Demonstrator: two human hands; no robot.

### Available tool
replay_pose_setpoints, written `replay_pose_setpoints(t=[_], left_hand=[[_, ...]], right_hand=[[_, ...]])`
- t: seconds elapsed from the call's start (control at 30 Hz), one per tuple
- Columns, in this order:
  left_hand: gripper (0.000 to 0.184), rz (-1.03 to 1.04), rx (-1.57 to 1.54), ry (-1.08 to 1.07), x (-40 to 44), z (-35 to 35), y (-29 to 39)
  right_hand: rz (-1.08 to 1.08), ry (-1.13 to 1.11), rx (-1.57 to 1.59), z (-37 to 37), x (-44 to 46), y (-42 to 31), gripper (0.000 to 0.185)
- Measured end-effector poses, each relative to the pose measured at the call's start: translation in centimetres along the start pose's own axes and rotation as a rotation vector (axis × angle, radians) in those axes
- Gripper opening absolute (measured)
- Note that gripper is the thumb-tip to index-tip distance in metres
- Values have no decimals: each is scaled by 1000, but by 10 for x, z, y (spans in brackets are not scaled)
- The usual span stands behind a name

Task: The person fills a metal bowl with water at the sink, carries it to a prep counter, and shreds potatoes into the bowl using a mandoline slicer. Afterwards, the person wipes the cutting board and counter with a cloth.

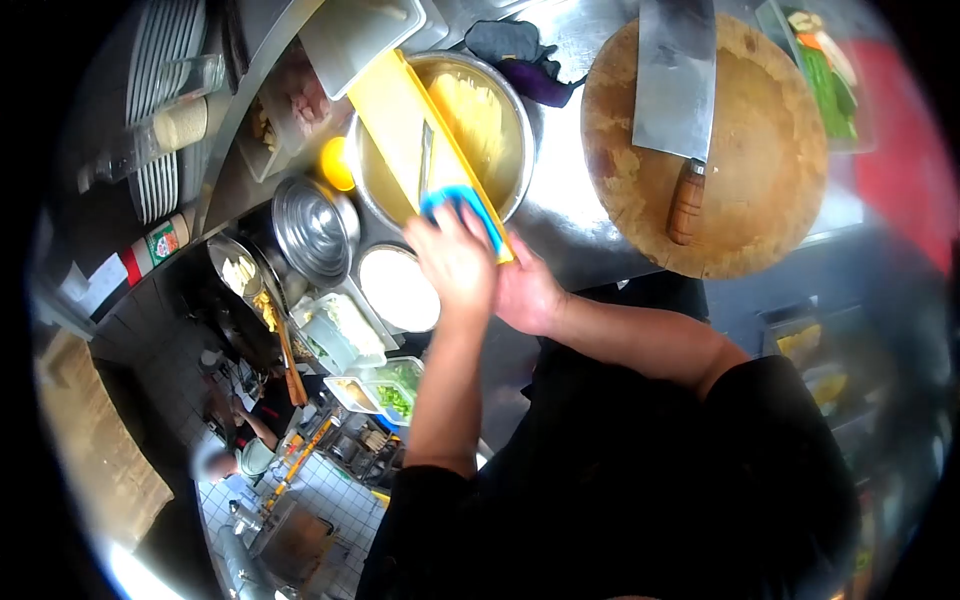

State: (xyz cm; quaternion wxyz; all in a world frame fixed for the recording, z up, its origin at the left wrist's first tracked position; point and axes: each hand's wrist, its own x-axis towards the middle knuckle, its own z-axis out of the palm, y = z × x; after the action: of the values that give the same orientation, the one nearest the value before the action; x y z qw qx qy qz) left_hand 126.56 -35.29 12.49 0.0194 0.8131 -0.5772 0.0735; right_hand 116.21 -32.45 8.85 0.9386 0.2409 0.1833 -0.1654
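Observation:
A yellow slicer board (385,100) with a metal blade lies slanted across a steel bowl (527,150). Thin yellow shreds (470,115) fill part of the bowl. My left hand (452,255) is closed over a blue holder (487,215) on the lower part of the board. Beside it, my right hand (530,290) grips the board's near end, palm turned up, with its fingers partly hidden. Whatever may be under the blue holder is out of sight.
On the right, a cleaver (675,80) rests on a round wooden board (765,190). Left of the bowl are steel bowls (315,230), a white-filled container (400,288) and green vegetables (395,400). A co-worker (250,455) is at the lower left.

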Motion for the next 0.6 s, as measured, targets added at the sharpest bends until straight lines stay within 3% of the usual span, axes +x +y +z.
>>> replay_pose_setpoints(t=[0.07, 0.13, 0.2, 0.27, 0.4, 0.53, 0.6], left_hand=[[25, 3, -25, 23, -3, -1, 5], [25, -97, -26, 9, 43, 7, 0], [27, -108, -9, 84, 112, 24, -9], [29, 1, 22, 231, 162, 39, -23], [29, -85, -35, 39, 125, 20, -16], [22, 37, -21, 6, 0, -4, 1], [23, 27, -29, 46, 0, -2, 4]], right_hand=[[-49, 7, 13, 4, 3, -4, 74], [14, -81, -18, -17, 11, 0, 75], [32, -29, -79, 4, 4, -10, 83], [29, -23, -112, 5, -1, -7, 91], [28, -8, -90, 3, 0, -4, 87], [-44, 14, -11, 7, -2, 2, 85], [-94, 22, -9, 13, -6, -3, 86]])
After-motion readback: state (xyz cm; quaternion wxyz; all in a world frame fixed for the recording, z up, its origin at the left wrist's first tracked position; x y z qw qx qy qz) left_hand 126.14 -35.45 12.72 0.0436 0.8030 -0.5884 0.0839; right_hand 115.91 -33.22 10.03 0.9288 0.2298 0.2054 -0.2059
